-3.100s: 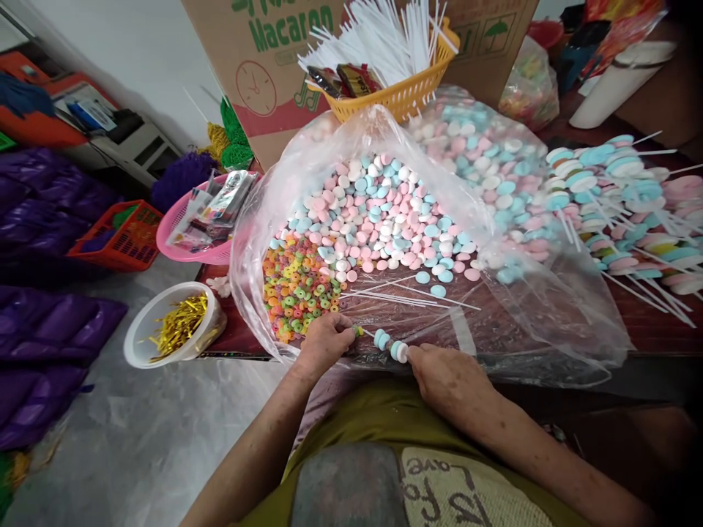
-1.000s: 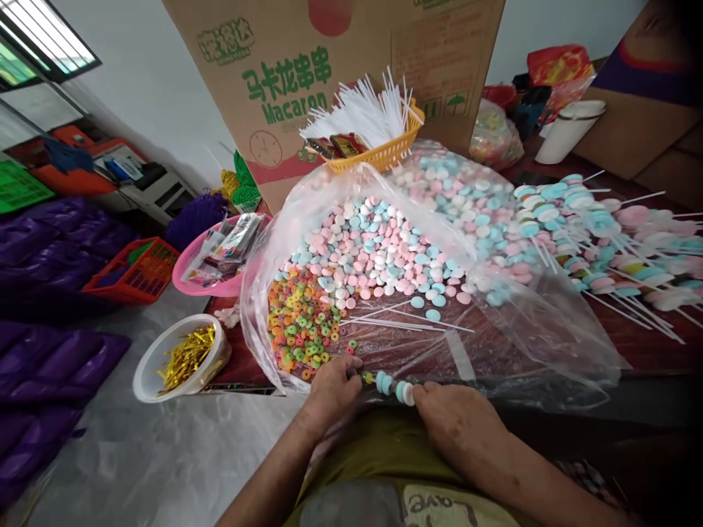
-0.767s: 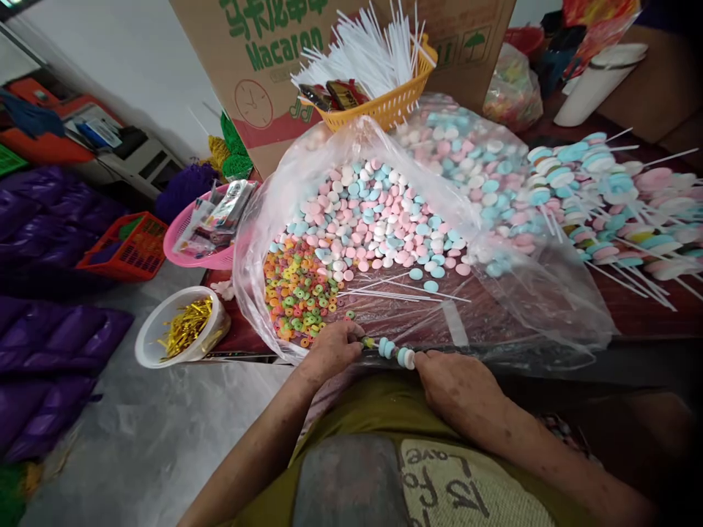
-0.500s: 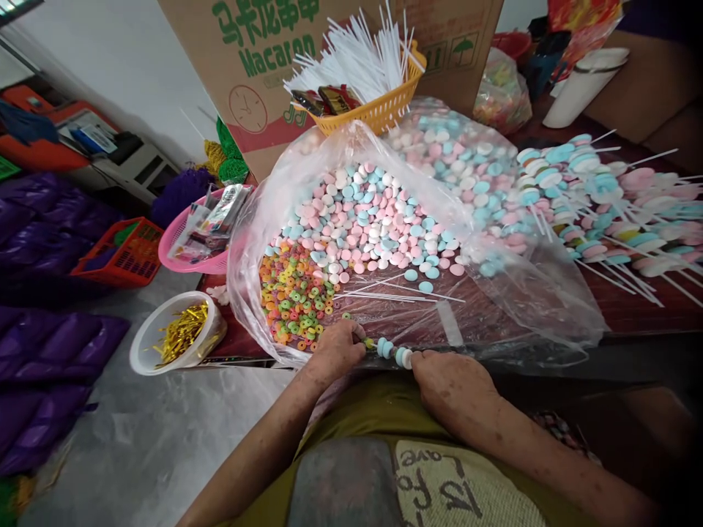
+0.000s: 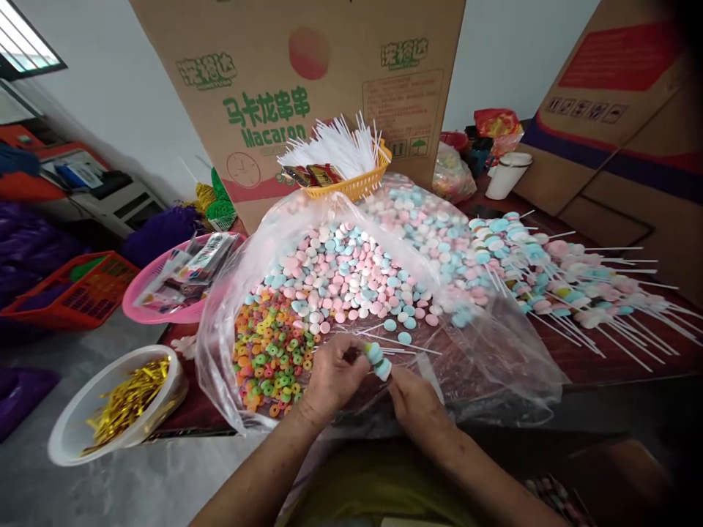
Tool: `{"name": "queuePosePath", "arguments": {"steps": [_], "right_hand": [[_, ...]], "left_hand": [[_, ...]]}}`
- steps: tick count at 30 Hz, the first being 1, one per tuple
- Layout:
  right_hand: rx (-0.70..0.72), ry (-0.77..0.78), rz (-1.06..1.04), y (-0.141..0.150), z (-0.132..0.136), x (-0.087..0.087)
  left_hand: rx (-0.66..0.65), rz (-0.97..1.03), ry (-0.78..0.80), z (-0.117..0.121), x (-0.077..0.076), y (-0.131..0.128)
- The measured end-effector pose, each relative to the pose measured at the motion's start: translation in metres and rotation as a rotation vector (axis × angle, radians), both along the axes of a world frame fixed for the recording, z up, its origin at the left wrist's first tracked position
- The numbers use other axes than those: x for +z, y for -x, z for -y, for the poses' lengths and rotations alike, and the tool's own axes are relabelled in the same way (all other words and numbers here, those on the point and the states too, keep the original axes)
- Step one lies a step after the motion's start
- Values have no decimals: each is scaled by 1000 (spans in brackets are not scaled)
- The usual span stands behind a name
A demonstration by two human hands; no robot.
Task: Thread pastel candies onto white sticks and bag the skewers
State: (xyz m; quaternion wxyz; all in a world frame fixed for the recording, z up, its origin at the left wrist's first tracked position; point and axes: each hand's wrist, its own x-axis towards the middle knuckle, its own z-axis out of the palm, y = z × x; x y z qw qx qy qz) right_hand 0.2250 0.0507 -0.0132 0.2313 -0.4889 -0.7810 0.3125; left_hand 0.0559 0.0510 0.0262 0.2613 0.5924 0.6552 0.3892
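Between my two hands is a candy skewer (image 5: 378,361) threaded with blue and white discs, with a green piece at its left end. My left hand (image 5: 336,375) is closed in a pinch at that left end. At the white end, the fingers of my right hand (image 5: 415,397) are closed round the skewer; its stick is hidden there. Just beyond lie loose white sticks (image 5: 409,350) on the plastic bag. Ring gummies (image 5: 274,351) are heaped left of my left hand. Pink, white and blue candy discs (image 5: 351,274) spread out behind them.
Finished candy skewers (image 5: 549,274) are piled at the right. A yellow basket (image 5: 356,187) of sticks stands before a cardboard box (image 5: 263,73). To the left are a pink basket (image 5: 146,312) of packets and a white tub (image 5: 66,432) of gold twist ties.
My view has tilted up, showing more of the boxes. My hands have drawn closer together, and the skewer between them is now held at a steeper slant.
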Motion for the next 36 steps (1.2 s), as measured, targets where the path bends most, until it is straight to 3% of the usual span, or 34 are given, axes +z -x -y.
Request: {"name": "queuePosePath", "arguments": {"steps": [2,4,8,11,14,18,21,24,26,30,32,36], "right_hand": [[-92,-3,-122,-5,-16,-3],[-168,7,-147,-10,-30,0],[-233,4,-158,-16,-52,8],[-280,17,-148,-12,-69,9],[-307,32,-105,3,-91,7],[-224,18,-60,38,-121,10],[-161,36,-52,58,-129,16],[-133,88,-91,61,-115,23],[-133,127,-132,55,-95,29],[-169,218,-455,43,-51,43],[-183,256,-627,39,-37,49],[-146,352,-727,33,-24,57]], "left_hand": [[-87,-22,5,-21,11,3],[-39,0,98,-49,16,5],[131,45,158,-108,8,-2],[172,165,196,-129,1,-4],[190,367,235,-113,0,13],[184,655,252,-58,1,48],[215,805,243,-19,-1,54],[206,971,198,2,-1,42],[129,1032,140,6,3,30],[-36,982,47,4,18,11],[-48,937,45,4,22,6],[-11,926,16,10,23,4]]}}
